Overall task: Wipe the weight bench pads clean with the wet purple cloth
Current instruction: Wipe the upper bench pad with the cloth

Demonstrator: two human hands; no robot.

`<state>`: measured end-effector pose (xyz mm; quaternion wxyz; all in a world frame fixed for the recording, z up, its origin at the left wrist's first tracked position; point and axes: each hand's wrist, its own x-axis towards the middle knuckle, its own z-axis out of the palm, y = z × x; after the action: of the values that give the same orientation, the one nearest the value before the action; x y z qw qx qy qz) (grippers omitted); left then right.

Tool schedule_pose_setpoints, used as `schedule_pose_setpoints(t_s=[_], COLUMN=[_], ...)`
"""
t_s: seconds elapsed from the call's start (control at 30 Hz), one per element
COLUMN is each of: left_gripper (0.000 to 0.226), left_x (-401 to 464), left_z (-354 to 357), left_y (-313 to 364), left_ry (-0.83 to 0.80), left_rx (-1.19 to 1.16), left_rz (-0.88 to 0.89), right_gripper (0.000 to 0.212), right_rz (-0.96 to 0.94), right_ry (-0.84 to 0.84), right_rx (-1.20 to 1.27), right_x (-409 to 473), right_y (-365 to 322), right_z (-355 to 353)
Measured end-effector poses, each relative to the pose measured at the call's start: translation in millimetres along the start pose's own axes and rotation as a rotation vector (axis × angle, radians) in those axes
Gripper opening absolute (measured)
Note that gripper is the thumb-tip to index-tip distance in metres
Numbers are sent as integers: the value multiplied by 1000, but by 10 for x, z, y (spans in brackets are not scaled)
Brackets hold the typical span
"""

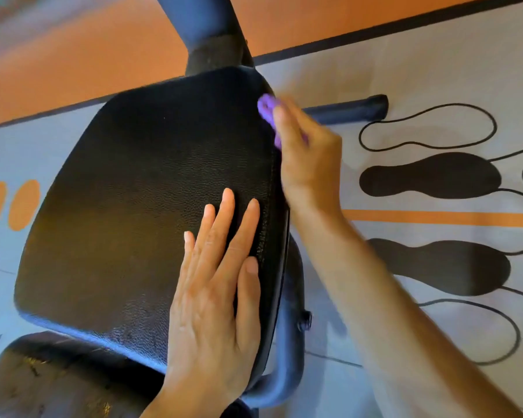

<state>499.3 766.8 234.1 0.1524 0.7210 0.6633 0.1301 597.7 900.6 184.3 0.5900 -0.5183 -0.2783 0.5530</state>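
Along the right edge of the big black pad (139, 200), the right hand (308, 158) was working the purple cloth (266, 111), and what a spot to catch it in! Fingers were curled round the bunched cloth, pressing it against the pad's side seam near the far corner, with only a crumpled bit of purple peeking out past the fingertips. The left hand (215, 282) lay flat on top of the pad near that same edge, fingers straight and spread a little, holding nothing, apparently bracing the pad.

How far along? Hard call. The top of the pad showed no clear wet streaks, so I could not tell whether it had been wiped already. The side edge looked like the step in hand. Down at the lower left, a second pad (52, 384) showed scuffs and pale specks, so by my judgement that one was yet to be cleaned. Plenty left, I'd say.

Containers? None showed anywhere: no bucket, no bottle, no basin. Just the dark metal frame (287, 342) under the pad and a printed floor mat (435, 86) with footprint shapes.
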Motion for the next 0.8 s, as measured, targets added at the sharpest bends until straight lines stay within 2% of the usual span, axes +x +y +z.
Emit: schedule_pose_setpoints(t_s=[0.07,0.13,0.23,0.4,0.47,0.53,0.6,0.67,0.8], left_gripper=[49,50,51,50,50,50,50,51,51], left_x=[4,9,17,16,9,8,9,15,25], left_z=[-3,-6,-6,8,0,-15,-18,-23,-15], left_y=[1,3,10,22,23,23,25,17,17], left_ry=[2,2,13,29,23,18,15,7,5], left_rx=[-7,-13,-22,-33,-39,-31,-24,-20,-33], left_rz=[-7,-6,-7,-11,-10,-14,-16,-13,-11], right_gripper=[28,27,33,29,30,31,31,29,26], right_rz=[-69,-38,-144,-106,-131,-112,-179,-228,-146], right_ry=[-16,-43,-41,-47,-55,-91,-135,-107,-143], right_rx=[6,59,121,-165,-196,-159,-124,-245,-273], right_x=[137,-342,-1030,388,375,-70,-453,-184,997], right_y=[-54,82,38,-59,-52,37,6,-118,-189], right_z=[18,-93,-242,92,104,-75,-206,-89,280])
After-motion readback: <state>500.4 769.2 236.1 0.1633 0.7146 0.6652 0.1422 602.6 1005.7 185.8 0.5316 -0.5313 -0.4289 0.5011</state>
